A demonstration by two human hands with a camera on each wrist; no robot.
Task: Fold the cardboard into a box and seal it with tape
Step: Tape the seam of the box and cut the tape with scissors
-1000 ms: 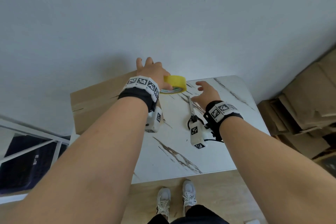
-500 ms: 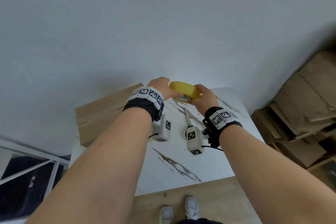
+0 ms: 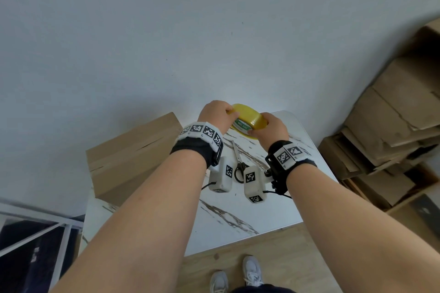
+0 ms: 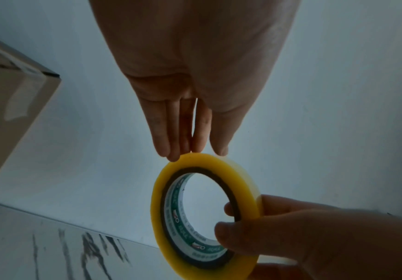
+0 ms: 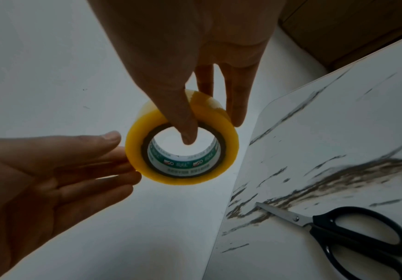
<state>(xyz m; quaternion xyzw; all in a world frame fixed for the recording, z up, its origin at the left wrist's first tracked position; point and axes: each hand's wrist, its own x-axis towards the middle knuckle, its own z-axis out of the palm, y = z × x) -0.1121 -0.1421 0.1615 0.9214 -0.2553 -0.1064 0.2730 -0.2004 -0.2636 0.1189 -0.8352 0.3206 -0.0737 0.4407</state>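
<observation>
1. Standing at the wall, the tabletop carries everything for the job; its marbled top sits at about 6 o'clock in the head view, within easy reach of both arms.
2. The box rests on the tabletop's left side, at about 9 o'clock from the hands. It is already folded up, and a clear strip shows on one corner in the left wrist view, so it seems parked aside while more tape is made ready.
3. The roll of tape is held up off the tabletop between both hands at 12 o'clock, likely so its loose end can be found.
4. The right hand has the working grip: the thumb hooks through the core and fingers wrap the outer band, which steadies the roll.
5. The left hand has a loose grip, fingers nearly straight, tips touching the rim, probably feeling for the tape's end.
6. The scissors lie closed on the tabletop at 5 o'clock from the roll, handy for cutting.
</observation>
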